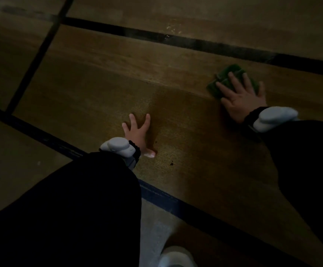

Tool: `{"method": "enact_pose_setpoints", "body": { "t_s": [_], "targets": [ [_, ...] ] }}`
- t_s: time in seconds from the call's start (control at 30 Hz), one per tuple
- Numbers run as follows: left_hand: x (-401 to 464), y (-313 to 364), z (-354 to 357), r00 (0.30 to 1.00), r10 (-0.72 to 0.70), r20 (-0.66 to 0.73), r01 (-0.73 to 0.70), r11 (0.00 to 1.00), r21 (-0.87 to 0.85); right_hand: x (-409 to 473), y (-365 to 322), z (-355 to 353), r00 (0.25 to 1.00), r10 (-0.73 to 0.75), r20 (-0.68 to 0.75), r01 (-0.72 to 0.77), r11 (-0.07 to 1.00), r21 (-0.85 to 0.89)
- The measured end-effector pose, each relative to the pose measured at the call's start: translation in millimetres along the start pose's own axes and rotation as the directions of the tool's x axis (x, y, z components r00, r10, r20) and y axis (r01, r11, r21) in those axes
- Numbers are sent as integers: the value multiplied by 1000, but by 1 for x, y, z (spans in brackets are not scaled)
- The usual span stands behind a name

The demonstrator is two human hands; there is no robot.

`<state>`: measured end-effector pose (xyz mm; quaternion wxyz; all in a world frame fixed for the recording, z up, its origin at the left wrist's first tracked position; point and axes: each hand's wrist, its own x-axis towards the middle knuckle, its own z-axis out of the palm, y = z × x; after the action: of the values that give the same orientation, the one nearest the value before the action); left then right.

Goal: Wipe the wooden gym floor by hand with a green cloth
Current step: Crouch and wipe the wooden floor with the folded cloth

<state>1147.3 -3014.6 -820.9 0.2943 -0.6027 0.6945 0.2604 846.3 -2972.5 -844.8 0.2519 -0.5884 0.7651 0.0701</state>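
Observation:
The scene is dim. A folded green cloth (226, 74) lies flat on the wooden gym floor (99, 89) at the right. My right hand (239, 95) presses down on the cloth with fingers spread, covering most of it. My left hand (137, 132) rests flat on the bare floor near the middle, fingers apart, holding nothing. Both wrists carry a pale grey device on a dark strap, and both arms are in black sleeves.
Dark painted court lines (195, 44) cross the floor beyond the hands and another line (41, 135) runs behind my left arm. A small dark speck (171, 163) lies near my left thumb. A pale shoe (176, 257) shows at the bottom edge.

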Motion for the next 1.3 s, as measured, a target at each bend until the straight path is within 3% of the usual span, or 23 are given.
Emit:
{"method": "enact_pose_setpoints", "body": {
  "t_s": [0.1, 0.33, 0.57, 0.87, 0.97, 1.07, 1.17, 1.23, 1.3],
  "targets": [
    [0, 1, 0, 1000, -10, -1, 10, 1000, 7, -2, 12, -5, 986, 163, -15, -163, 986, 38],
    [0, 3, 0, 1000, -11, -2, 11, 1000, 20, -4, -6, 5, 985, 168, -46, -168, 986, 1],
    [1, 3, -1, 1000, -9, -1, 9, 1000, 16, -13, -41, 17, 996, -84, -14, 83, 994, -66],
    [-4, 6, -2, 998, -22, -56, 20, 999, -44, -38, -130, 41, 948, -308, 80, 315, 945, -86],
    [-6, 5, -3, 997, 2, -78, -10, 995, -94, -44, -159, 39, 892, -429, 141, 429, 903, 32],
    [-6, 0, 3, 997, -10, -81, -7, 978, -209, -45, -170, 33, 822, -544, 172, 480, 822, 305],
    [-9, -6, 4, 994, 50, -102, -63, 989, -132, -35, -145, 22, 910, -412, -57, 397, 821, 411],
    [-13, -7, 6, 971, 204, -124, -191, 976, 106, -17, -112, 13, 946, -231, -229, 294, 908, 298],
    [-14, -3, 13, 927, 352, -130, -319, 922, 221, 2, -84, 5, 972, -88, -217, 128, 976, 177]
  ]
}}
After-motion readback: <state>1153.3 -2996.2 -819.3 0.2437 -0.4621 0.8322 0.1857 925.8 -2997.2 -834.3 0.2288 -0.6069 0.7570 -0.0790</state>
